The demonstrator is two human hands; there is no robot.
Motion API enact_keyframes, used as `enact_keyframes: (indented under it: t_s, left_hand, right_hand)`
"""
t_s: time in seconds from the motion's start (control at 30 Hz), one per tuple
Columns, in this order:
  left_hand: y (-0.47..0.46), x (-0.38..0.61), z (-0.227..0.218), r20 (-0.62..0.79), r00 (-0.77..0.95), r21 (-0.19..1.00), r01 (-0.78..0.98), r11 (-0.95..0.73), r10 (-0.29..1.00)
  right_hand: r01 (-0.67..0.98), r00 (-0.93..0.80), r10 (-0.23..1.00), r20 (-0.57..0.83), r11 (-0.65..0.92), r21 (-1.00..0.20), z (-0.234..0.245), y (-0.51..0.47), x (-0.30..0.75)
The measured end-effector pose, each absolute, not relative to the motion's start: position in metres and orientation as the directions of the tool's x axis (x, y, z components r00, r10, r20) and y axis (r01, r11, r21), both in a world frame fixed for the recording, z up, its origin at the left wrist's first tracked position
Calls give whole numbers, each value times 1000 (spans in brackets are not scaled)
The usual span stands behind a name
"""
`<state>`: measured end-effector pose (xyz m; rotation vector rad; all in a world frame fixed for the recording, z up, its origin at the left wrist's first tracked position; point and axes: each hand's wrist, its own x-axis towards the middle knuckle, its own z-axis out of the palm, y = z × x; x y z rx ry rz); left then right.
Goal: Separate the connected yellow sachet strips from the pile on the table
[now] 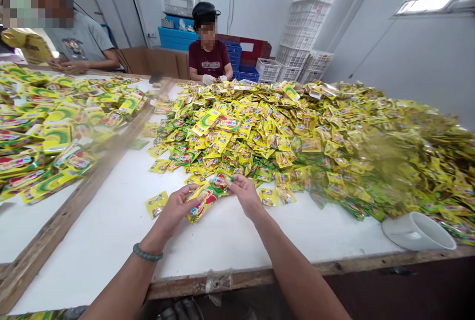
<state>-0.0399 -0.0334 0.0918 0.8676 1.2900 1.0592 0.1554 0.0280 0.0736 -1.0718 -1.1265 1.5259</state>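
My left hand (pixel 177 207) is closed around a small stack of yellow-green sachets (pixel 203 200), held just above the white table (pixel 111 226). My right hand (pixel 245 194) pinches the top sachet of that stack at its right end. Both hands sit at the near edge of a large heap of the same sachets (pixel 297 137). One loose sachet (pixel 156 204) lies flat just left of my left hand. A beaded bracelet (pixel 147 253) is on my left wrist.
A white cup (pixel 417 231) lies on its side at the table's front right. A wooden rail (pixel 89 181) divides off a second heap (pixel 44 127) on the left. Two other people work at the far side. Stacked white crates (pixel 308 23) and blue crates stand behind.
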Motion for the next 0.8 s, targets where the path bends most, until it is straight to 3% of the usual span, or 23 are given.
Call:
enact_keyframes:
  t_s: [0.2,0.33,0.43,0.6,0.8]
  left_hand:
    - [-31,-30,86,-296,18,952,-77,296,955]
    - [-28,-31,85,-334,21,933,-133,334,942]
    - [-28,-33,87,-359,-5,918,-179,353,933]
    - [-28,-32,98,-402,-16,907,-144,396,915]
    - [-29,-35,97,-378,25,920,-101,378,926]
  right_hand:
    - [-146,-101,985,-141,-155,-977,74,24,154]
    - [-136,-136,979,-150,-169,-976,74,25,154]
    - [-137,-134,988,-77,-95,-986,76,29,160]
    - [118,-164,977,137,157,-981,81,33,173]
    - [402,-340,926,166,303,-864,85,27,174]
